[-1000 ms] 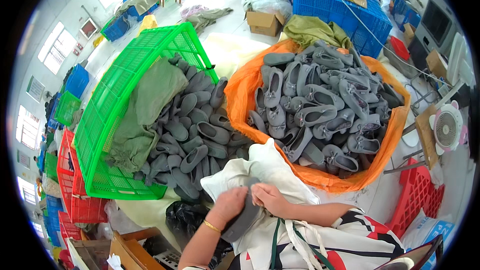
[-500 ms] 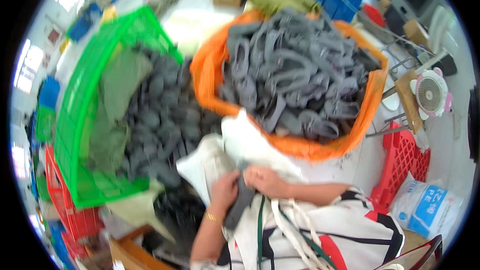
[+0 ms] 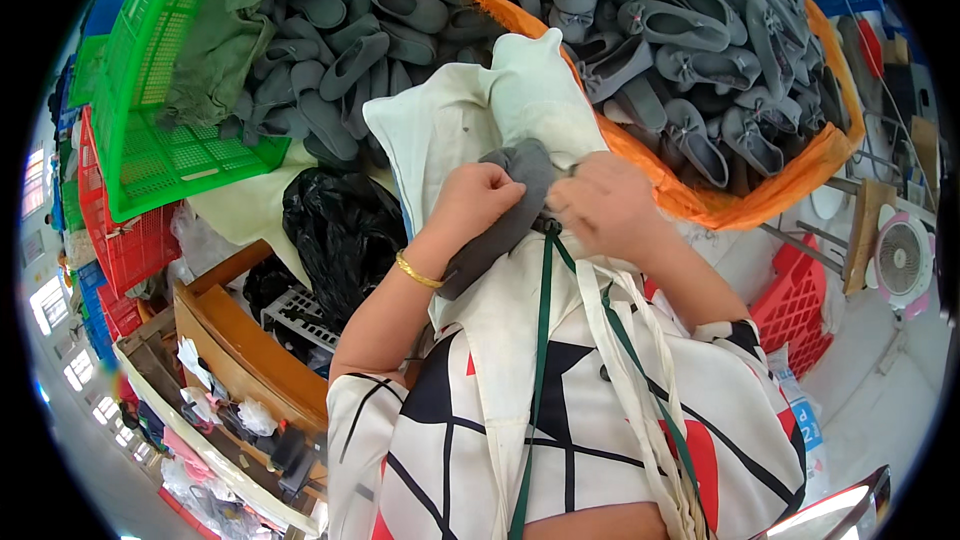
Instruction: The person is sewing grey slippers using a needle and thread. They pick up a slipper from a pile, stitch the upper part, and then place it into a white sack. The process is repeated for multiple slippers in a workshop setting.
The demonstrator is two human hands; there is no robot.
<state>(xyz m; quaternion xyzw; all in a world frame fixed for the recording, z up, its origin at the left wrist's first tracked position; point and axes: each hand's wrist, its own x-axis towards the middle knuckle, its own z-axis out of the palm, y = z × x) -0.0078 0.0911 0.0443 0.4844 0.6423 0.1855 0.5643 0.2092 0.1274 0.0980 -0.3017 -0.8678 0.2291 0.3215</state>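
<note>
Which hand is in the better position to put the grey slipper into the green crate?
Probably the left. The left hand already grips the grey slipper, and the green crate lies on that side. The right hand only touches the slipper's end.

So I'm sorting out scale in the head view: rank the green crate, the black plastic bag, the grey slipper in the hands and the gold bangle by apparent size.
1. Green crate
2. Black plastic bag
3. Grey slipper, though nearness and the hands covering it make this rough
4. Gold bangle

Left hand (image 3: 480, 202) fisted, right hand (image 3: 600, 205) pinching, fingers curled, both forearms raised, wrists close together
</note>
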